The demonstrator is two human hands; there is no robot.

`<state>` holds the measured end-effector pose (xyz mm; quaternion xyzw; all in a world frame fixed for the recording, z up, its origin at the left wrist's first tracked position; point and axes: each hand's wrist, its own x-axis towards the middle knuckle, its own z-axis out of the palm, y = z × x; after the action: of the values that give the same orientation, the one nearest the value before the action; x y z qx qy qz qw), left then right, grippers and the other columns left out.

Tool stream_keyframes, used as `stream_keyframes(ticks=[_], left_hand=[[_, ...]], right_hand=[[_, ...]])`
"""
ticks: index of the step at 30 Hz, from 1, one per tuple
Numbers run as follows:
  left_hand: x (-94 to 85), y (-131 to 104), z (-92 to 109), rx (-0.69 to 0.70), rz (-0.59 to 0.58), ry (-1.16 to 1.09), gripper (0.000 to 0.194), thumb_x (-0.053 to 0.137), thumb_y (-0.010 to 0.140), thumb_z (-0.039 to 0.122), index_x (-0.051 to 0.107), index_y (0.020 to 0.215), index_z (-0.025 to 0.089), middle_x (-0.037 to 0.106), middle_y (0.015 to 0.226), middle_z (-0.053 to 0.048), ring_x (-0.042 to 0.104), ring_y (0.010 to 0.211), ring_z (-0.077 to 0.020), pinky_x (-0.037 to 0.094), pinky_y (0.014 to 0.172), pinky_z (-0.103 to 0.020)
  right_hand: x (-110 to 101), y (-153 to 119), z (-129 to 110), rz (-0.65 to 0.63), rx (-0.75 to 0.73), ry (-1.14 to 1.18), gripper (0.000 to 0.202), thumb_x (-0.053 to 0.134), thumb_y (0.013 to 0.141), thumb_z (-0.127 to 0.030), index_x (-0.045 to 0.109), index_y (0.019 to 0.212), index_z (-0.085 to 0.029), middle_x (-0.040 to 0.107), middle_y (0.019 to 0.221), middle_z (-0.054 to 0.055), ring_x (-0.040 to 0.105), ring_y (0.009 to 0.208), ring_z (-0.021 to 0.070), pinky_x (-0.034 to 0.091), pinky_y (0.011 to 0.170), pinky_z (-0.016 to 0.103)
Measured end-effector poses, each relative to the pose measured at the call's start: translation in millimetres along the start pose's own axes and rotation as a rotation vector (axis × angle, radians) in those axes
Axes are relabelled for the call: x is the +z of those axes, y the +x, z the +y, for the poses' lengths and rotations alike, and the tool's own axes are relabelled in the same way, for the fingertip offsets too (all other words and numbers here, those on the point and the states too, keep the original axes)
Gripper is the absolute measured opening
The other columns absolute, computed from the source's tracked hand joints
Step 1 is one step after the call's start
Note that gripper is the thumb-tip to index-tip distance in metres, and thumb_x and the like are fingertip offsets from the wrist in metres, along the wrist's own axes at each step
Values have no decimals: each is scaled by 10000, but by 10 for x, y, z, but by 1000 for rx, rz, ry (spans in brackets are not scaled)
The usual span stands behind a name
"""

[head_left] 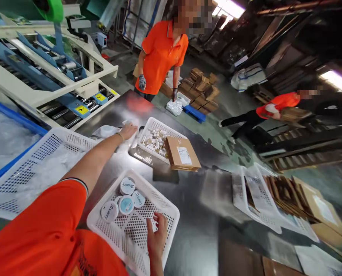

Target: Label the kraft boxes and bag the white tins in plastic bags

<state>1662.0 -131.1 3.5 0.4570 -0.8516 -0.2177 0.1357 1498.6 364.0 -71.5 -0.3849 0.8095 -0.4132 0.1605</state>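
Observation:
My left hand point(128, 131) is stretched far across the dark metal table, fingers bent together at some crumpled whitish material point(127, 122); its kind is unclear. Beside it lies a white round piece point(106, 131), perhaps a tub. My right hand point(158, 234) hovers inside the near white perforated basket point(175, 214), thumb and fingers apart, with nothing plainly held. Several round white lidded jars point(126, 205), some lettered "beauty", sit at that basket's far left. Beyond it, another white basket point(150, 122) contains many small white and tan pieces point(156, 142). Flat brown cartons point(184, 153) rest on its edge.
Left stands a white basket of clear plastic point(53, 165), near a roller machine point(70, 88). Baskets with folded cartons point(291, 195) are at right. Across the table a person in orange point(162, 57) touches a silvery bag point(174, 107); another person point(280, 105) carries cardboard.

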Motion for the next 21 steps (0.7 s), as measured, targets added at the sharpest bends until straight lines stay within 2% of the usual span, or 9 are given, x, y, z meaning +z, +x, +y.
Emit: stream_keyframes(ticks=[2,4,6,8,10,12,14,17,21], left_hand=[[178,-198,7,-37,-37,-9,366,568,1013,46,788,1299,108,715,1537,-217,614,1397,-346,514,1143,-495],[319,-555,31,-71,-27,-30,442,575,1004,22,763,1383,150,644,1651,-204,557,1511,-362,498,1194,-512],[395,-1051,36,-109,10,-46,520,547,1016,1,729,1463,194,597,1711,-172,513,1575,-315,466,1258,-459],[380,-1633,-23,-178,43,-47,538,517,1043,5,703,1503,214,660,1634,-146,548,1532,-245,432,1294,-368],[264,-2228,-184,-307,80,-33,461,544,1057,33,707,1461,183,727,1491,-164,608,1428,-240,449,1268,-347],[67,-2752,-453,-497,131,0,364,579,1032,32,719,1353,132,733,1393,-209,633,1332,-285,499,1191,-416],[-152,-3148,-776,-713,192,45,293,582,1012,27,705,1269,94,710,1326,-243,636,1235,-324,533,1072,-490],[-381,-3493,-1166,-922,236,74,139,666,1061,166,703,1190,129,710,1217,-137,661,1123,-277,566,1001,-480],[-481,-3647,-1332,-955,226,-1,250,772,1071,399,724,1075,153,734,1065,-40,698,947,-193,614,926,-407]], right_hand=[[-16,28,4,-61,40,5,447,714,965,-686,740,1125,-269,738,1212,155,762,1008,373,629,863,550],[-35,108,5,-162,51,7,474,765,908,-699,747,1106,-268,754,1189,160,776,1012,392,642,864,566],[-35,212,-9,-243,40,-7,509,799,864,-713,754,1101,-264,765,1182,166,783,1025,407,648,871,575],[-3,296,-55,-284,26,-32,537,796,857,-735,759,1112,-263,763,1197,177,780,1042,420,644,870,579],[59,331,-135,-299,5,-44,547,761,881,-758,759,1124,-268,752,1211,180,773,1054,422,634,874,579],[140,319,-238,-309,-40,-27,554,727,900,-779,754,1119,-270,741,1195,171,764,1044,413,624,880,581],[228,279,-342,-326,-96,6,556,717,898,-790,748,1086,-267,732,1162,158,754,1010,393,622,875,576],[337,200,-463,-367,-159,40,546,729,887,-785,745,1054,-265,730,1132,136,745,975,357,630,853,543],[338,82,-507,-399,-233,51,545,706,919,-772,755,1061,-248,739,1135,133,742,967,327,630,857,518]])
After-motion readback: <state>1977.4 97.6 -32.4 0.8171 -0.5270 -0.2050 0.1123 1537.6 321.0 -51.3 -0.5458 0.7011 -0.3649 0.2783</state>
